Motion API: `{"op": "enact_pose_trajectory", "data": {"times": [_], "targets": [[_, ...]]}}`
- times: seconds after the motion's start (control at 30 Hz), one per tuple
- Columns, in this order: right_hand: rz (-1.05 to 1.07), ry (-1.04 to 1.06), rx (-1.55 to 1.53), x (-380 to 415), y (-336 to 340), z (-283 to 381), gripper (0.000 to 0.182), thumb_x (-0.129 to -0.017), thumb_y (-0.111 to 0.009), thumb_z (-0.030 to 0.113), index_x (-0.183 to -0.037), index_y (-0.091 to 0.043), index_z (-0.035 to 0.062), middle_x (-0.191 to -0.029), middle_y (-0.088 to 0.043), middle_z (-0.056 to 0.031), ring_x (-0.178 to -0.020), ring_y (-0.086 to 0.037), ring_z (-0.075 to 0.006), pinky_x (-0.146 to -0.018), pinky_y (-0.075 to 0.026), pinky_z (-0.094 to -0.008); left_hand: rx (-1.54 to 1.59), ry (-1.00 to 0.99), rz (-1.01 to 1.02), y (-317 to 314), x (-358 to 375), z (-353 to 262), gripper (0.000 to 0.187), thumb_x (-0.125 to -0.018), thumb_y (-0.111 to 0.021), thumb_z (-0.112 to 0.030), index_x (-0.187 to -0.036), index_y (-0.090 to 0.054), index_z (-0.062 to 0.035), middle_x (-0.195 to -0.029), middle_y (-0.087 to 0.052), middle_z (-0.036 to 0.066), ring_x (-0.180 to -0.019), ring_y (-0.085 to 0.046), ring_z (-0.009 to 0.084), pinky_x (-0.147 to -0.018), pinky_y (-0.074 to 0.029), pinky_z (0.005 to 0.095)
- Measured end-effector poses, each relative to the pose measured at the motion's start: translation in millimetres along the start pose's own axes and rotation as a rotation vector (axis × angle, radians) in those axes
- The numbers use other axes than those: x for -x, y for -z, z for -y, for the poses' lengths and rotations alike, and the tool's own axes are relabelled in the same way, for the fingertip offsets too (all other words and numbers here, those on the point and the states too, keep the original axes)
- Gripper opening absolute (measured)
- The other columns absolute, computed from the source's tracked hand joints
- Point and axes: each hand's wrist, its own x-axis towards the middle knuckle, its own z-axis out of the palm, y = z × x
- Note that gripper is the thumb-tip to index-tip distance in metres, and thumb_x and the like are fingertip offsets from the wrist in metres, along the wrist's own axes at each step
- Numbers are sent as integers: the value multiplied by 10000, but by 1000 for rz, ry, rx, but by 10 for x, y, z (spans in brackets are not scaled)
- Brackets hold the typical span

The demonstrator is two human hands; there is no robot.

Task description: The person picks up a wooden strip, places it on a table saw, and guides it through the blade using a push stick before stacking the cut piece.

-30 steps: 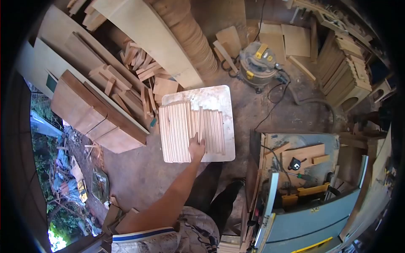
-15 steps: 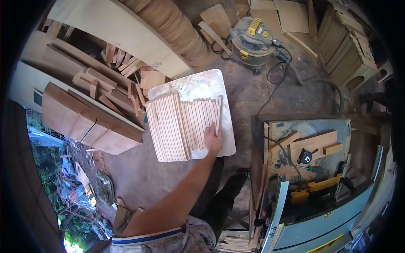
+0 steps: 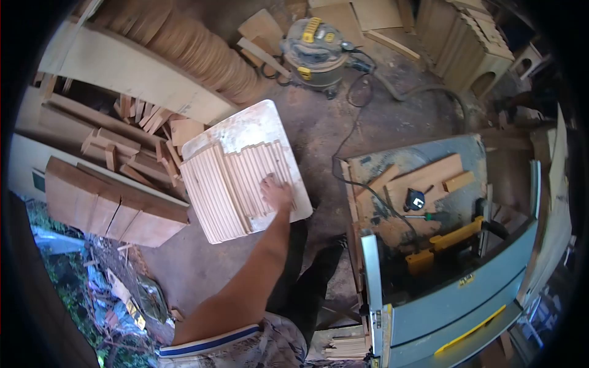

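My left hand [image 3: 277, 193] reaches down onto a row of narrow wooden strips [image 3: 251, 162], fingers apart and resting on the strips near their right end. No separate strip shows in its grasp. A second, longer block of wooden strips [image 3: 208, 190] lies directly left of that row, side by side. Both groups rest on a pale, stained rectangular board [image 3: 261, 116] with rounded corners. My right hand is out of view.
A table saw [image 3: 454, 306] stands at right; its top holds wood pieces, a tape measure [image 3: 415, 199] and a screwdriver [image 3: 437, 216]. A shop vacuum [image 3: 316, 58] trails a hose and cord across the floor. Lumber [image 3: 116, 202] and offcuts [image 3: 150, 116] lie left.
My left hand was at a slightly tilted strip at the row's right end; now its fingers spread over the row and that strip no longer stands out. The whole view has shifted.
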Motion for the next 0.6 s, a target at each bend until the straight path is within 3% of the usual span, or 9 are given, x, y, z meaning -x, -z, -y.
{"op": "enact_pose_trajectory", "data": {"times": [0.07, 0.13, 0.23, 0.37, 0.4, 0.43, 0.5, 0.57, 0.6], "targets": [[6, -8, -27, -49, 90, -100, 403, -974, -691, 214, -1314, -686, -1, -1146, -731, -216, -963, -686, -312, -780, -578, -439, -2, 2, 75, 299, -14, -65, 627, -861, -668, -304, -1459, -521, -185, -1495, -467, 125, -1365, -443, 368, -1073, -391, 585], [-4, -18, -69, -80, 159, -200, 404, -974, -690, 215, -1315, -686, -1, -1146, -731, -217, -964, -687, -312, -781, -578, -440, -167, -500, 138, 321, -61, 6, 653, -887, -634, -332, -1515, -481, -236, -1573, -403, 117, -1416, -401, 375, -1113, -356, 635], [-6, -8, -90, -160, 288, -370, 405, -973, -690, 216, -1316, -685, -1, -1145, -731, -218, -965, -687, -312, -783, -578, -441, -535, -665, 302, 312, -129, 62, 639, -908, -621, -353, -1528, -474, -295, -1615, -366, 112, -1480, -337, 392, -1176, -279, 682], [71, 93, -83, -534, 445, -553, 408, -972, -689, 217, -1317, -684, -1, -1144, -732, -220, -966, -688, -313, -785, -577, -443, -573, -554, 560, 507, 6, -255, 673, -934, -606, -434, -1569, -426, -305, -1693, -261, 110, -1533, -248, 441, -1175, -270, 728], [435, -88, -771, -609, 252, -498, 386, -997, -684, 273, -1220, -665, -42, -1131, -717, -157, -1006, -705, -293, -888, -585, -449, -507, -621, 570, 98, -229, 36, 751, -910, -631, -469, -1596, -391, -277, -1705, -243, 125, -1538, -235, 451, -1159, -311, 717], [364, -46, -741, -595, 237, -565, 460, -1020, -654, 296, -1282, -639, -82, -1188, -718, -167, -1068, -699, -302, -934, -571, -459, -428, -667, 492, -19, -310, 190, 748, -890, -651, -477, -1561, -468, -202, -1670, -327, 144, -1542, -229, 453, -1200, -291, 665], [222, -62, -805, -705, 152, -645, 365, -1005, -701, 223, -1217, -659, -71, -1052, -730, -117, -895, -718, -251, -783, -597, -380, -224, -1232, 264, 308, -413, 169, 492, -867, -719, -312, -1306, -686, -92, -1439, -606, 138, -1415, -449, 415, -1191, -310, 604], [96, -73, -665, -417, 234, -333, 300, -969, -750, 268, -936, -700, -26, -797, -680, -75, -623, -653, -198, -535, -520, -378, 630, -854, 421, 367, -616, 92, 364, -926, -698, -180, -1249, -699, -12, -1320, -659, 179, -1335, -528, 384, -1141, -413, 498], [26, -109, -509, -522, 248, -366, 359, -935, -774, 330, -813, -666, 10, -646, -606, -50, -487, -563, -177, -428, -400, -353, 367, -1044, 246, 1058, -291, -284, 328, -919, -716, -163, -1205, -711, -1, -1302, -673, 188, -1291, -561, 381, -1140, -405, 492]]}}
